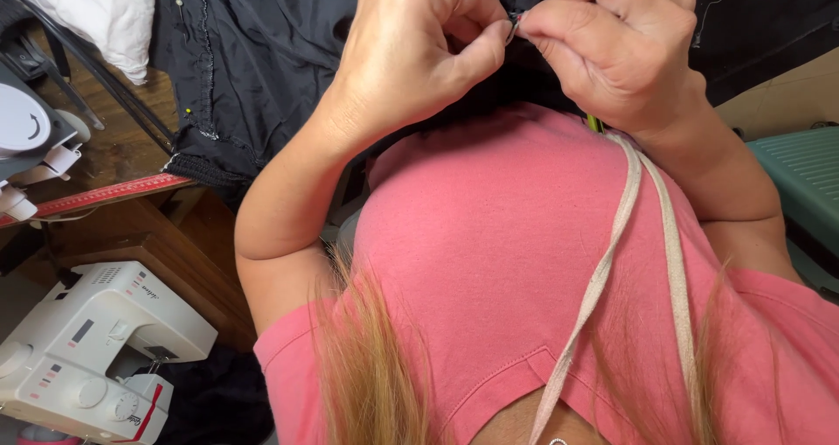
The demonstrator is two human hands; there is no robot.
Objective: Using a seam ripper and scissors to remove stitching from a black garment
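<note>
A white sewing machine (83, 358) stands at the lower left; on its front sits a small dark rectangular screen (81, 330), and beside that a few tiny red and grey label marks (135, 281); near its base runs a red label strip (149, 407).

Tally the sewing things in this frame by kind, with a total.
White sewing machine: 1
White device at the left edge, partly seen: 1
Red flat ruler: 1
Beige tape round the neck: 1
Dark fabric garment: 1
Small metal piece pinched by left hand and right hand: 1
Total: 6
</note>
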